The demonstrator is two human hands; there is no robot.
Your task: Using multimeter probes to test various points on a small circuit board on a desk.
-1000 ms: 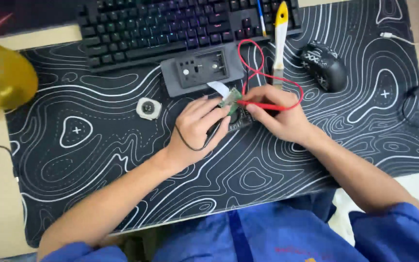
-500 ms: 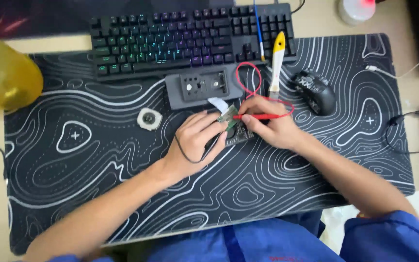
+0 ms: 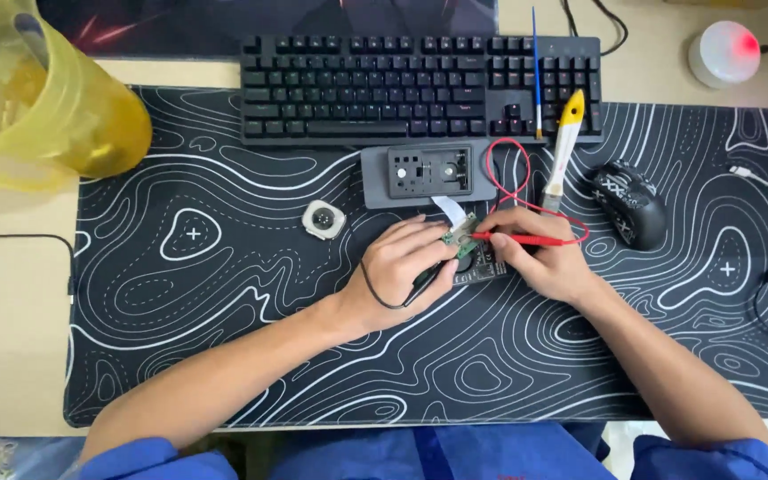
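My left hand (image 3: 399, 269) rests on the black patterned desk mat (image 3: 224, 311) and holds a black probe with a thin black wire looping under the palm. My right hand (image 3: 535, 260) grips a red probe (image 3: 526, 238) whose red wire (image 3: 513, 178) loops up toward a grey box (image 3: 428, 173). Both probe tips meet on a small green circuit board (image 3: 460, 236) with a white ribbon, lying on a dark part just below the grey box.
A black keyboard (image 3: 420, 84) lies at the back. A yellow-handled tool (image 3: 562, 147) and a black mouse (image 3: 630, 203) sit to the right. A small round watch case (image 3: 324, 219) lies left of my hands. A yellow translucent jug (image 3: 42, 98) stands far left.
The view has shifted, so hands and objects sit lower and further right in frame. The keyboard's backlight looks off now. My hands stay on the small board with both probes.
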